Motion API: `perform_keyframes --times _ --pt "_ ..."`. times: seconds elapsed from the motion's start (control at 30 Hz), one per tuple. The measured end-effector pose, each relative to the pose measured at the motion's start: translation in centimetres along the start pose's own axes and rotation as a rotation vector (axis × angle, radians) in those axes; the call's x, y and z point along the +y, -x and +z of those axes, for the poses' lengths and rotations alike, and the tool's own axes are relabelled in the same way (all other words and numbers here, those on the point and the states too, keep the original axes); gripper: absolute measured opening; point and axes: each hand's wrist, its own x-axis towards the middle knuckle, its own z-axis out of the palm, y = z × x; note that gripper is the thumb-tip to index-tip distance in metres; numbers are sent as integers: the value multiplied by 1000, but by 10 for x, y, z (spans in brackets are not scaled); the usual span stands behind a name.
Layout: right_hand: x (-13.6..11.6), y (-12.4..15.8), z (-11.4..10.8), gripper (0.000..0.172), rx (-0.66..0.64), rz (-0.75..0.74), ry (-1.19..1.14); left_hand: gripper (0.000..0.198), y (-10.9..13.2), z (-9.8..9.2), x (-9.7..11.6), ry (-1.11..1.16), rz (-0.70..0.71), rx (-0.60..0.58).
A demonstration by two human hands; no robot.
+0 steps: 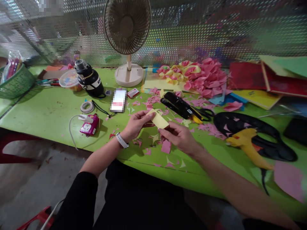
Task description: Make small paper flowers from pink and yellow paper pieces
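Note:
Between my two hands is a small folded piece of yellow paper point(158, 119), held above the green table point(115, 134). My left hand point(141, 123) pinches its upper left end, thumb on top. At its lower right end, my right hand point(177, 135) grips it with thumb and fingers. Just below my right hand lies a pink paper piece point(166, 146). Around both hands, pink and yellow paper scraps point(154, 138) are scattered. A black stapler point(178, 107) rests beyond my right hand.
At the back stand a fan point(129, 75) and a black bottle point(90, 80). Pink paper petals point(206, 78) are heaped at the back right. A yellow glue gun point(249, 148) lies right. A phone point(118, 100), tape roll point(86, 107) and pink power adapter point(90, 125) sit left.

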Motion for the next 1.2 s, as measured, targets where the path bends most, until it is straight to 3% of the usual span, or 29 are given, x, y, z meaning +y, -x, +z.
perform_keyframes --times 0.07,0.17,0.23,0.33,0.47,0.63,0.73,0.93,1.07,1.2 --pt "-1 0 -8 12 13 -96 102 41 0 -2 4 -36 -44 -32" --pt "-3 -2 -20 38 95 -331 288 42 0 -3 8 -85 -101 -94" --pt "-4 -4 -26 53 56 -474 403 41 0 -4 8 -95 -111 -122" --pt "-4 -6 -30 59 -54 -585 492 40 -2 -7 5 -104 -120 -154" --pt "2 -8 -28 47 -27 -615 508 37 -4 -10 1 -132 -183 -230" --pt "11 -9 -26 31 171 -730 620 37 -5 -9 3 -29 -233 -175" --pt "13 -8 -28 29 189 -771 720 36 -5 -9 3 -12 -268 -173" --pt "12 -10 -22 20 209 -752 681 35 -6 -9 -2 -61 -149 -126" --pt "11 -12 -11 9 284 -573 450 47 -5 -9 -7 -101 -33 -176" --pt "11 -12 -6 20 313 -351 249 50 -3 -8 -9 -144 61 -260"
